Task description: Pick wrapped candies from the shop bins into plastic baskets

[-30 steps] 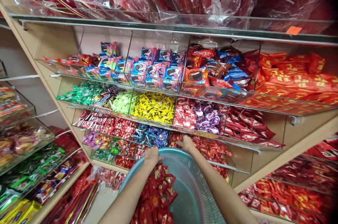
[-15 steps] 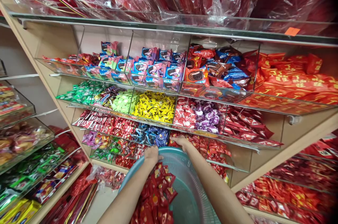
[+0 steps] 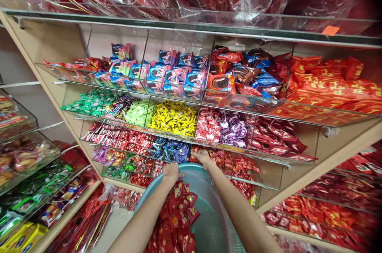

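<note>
My left hand (image 3: 172, 171) grips the far rim of a teal plastic basket (image 3: 158, 183), its thumb lying over the edge. Small red wrapped candies (image 3: 176, 221) are heaped in the left part of this basket. Just past the rim, my right hand (image 3: 203, 157) reaches to a low shelf compartment of red candy packets (image 3: 219, 158). Its thumb and fingers look stretched out, and I make out nothing held in it; the fingertips are partly hidden. Blue wrapped candies (image 3: 182, 151) lie in the compartment left of that hand.
Glass-fronted shelves (image 3: 167, 133) hold yellow candies (image 3: 174, 119), purple-and-white candies (image 3: 234, 129) and cookie packs (image 3: 193, 78). The glass edge of the upper shelf (image 3: 191, 28) juts out above. More stocked shelves (image 3: 20, 173) stand at left, and red packets (image 3: 319, 209) fill shelves at right.
My view has shifted very slightly, so the shelves sit a little higher and to the left. Both hands keep almost the same places at the basket rim and the compartment.
</note>
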`<state>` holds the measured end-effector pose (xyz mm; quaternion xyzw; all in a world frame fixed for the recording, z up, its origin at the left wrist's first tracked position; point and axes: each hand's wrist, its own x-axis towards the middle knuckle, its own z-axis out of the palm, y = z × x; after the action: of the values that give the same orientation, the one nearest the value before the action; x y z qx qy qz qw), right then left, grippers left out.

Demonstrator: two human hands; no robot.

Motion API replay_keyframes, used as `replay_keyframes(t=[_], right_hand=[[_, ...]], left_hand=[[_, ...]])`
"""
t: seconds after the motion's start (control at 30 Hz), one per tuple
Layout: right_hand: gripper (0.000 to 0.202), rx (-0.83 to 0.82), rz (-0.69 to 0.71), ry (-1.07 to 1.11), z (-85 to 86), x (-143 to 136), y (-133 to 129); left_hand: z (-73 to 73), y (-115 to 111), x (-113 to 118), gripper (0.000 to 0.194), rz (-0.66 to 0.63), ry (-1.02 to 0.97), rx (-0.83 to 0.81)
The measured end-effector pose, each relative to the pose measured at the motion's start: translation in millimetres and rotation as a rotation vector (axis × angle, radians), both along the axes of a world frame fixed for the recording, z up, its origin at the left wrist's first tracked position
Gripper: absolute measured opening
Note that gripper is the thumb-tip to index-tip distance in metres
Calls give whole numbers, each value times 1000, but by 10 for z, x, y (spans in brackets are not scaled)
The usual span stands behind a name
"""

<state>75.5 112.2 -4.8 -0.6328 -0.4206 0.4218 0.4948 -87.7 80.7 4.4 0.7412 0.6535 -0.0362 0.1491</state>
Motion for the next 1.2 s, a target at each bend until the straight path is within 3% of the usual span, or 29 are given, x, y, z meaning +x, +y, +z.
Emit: replay_keyframes(t=[0.2,0.3,0.4,0.57,0.7,0.83,0.9,1.07,1.2], right_hand=[[34,38,-172,230,159,126,-127],[31,25,-175,379,273,259,-333],[28,55,-43,535,392,352,-660],[34,28,285,324,515,340,-1234],[34,-126,578,137,303,304,-1394],[32,-241,508,-75,-89,300,-1288],[32,-252,498,-90,-197,269,-1227],[44,-137,574,169,-130,111,-1180],[50,-71,479,216,-41,94,-1179]], left_hand=[[5,-5,4,57,-10,14,11],[6,-7,10,57,-12,25,18],[4,-12,16,56,-7,25,17],[17,-20,23,55,2,28,14],[4,-16,18,57,1,28,14],[-15,-11,8,56,-16,28,23],[-12,-9,7,57,-21,24,18],[8,-16,17,55,1,27,9],[3,-21,19,54,2,24,18]])
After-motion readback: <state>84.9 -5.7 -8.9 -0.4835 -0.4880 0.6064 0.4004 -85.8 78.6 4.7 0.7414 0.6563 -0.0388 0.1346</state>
